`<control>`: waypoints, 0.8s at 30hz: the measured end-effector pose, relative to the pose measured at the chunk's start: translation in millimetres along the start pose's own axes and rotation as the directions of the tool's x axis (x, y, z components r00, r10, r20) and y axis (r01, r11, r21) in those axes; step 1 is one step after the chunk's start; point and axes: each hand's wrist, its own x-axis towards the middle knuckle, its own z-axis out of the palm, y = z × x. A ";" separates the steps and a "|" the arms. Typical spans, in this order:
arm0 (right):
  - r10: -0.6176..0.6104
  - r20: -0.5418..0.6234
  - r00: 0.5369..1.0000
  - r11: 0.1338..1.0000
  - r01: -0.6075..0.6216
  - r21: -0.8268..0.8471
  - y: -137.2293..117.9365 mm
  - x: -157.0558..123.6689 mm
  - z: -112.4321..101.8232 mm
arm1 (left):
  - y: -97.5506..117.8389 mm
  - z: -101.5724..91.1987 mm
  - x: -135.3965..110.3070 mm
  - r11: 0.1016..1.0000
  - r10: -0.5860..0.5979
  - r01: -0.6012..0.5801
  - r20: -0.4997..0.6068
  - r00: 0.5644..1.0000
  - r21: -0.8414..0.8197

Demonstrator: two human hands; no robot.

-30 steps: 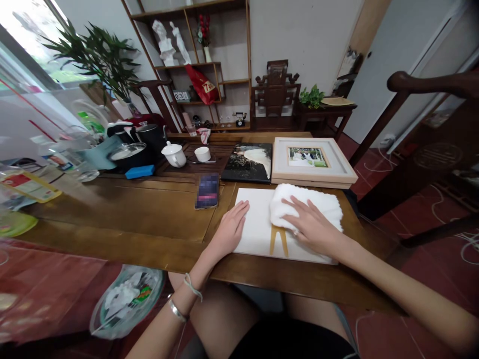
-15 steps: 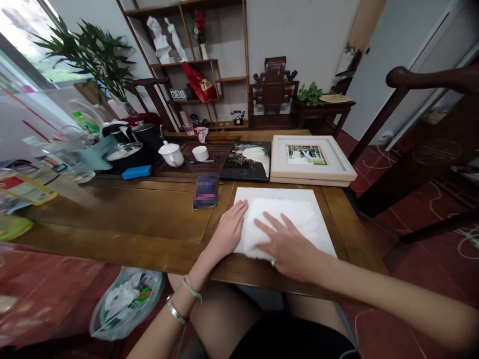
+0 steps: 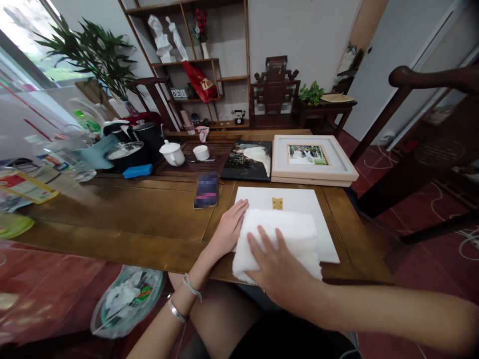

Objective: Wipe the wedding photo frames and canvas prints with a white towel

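Observation:
A white board (image 3: 325, 227) lies flat at the front of the wooden table, with a small gold fitting (image 3: 277, 203) showing near its far side. Over the board's near part is a folded white towel (image 3: 295, 229), which hangs slightly past the table's front edge. My right hand (image 3: 275, 262) rests on the towel, palm down and fingers spread. Stretched along the board's left edge, my left hand (image 3: 230, 227) touches it with flat fingers, just beside the towel.
Behind the board lie a dark picture panel (image 3: 243, 162) and a light wooden photo frame (image 3: 280, 172). A phone-like dark object (image 3: 206, 190) is left of the board. A white lidded cup (image 3: 172, 153) and a blue block (image 3: 137, 171) stand further left. Below sits a lined bin (image 3: 97, 319).
My right hand has drawn the towel towards me, down to the table's front edge. The gold fitting on the board is now uncovered. My left hand has stayed in place.

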 end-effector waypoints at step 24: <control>0.114 -0.027 0.993 0.949 -0.101 0.299 101.5 29.7 -14.3 | 0.5 3.3 -0.2 0.997 0.054 -0.051 -0.045 0.998 0.054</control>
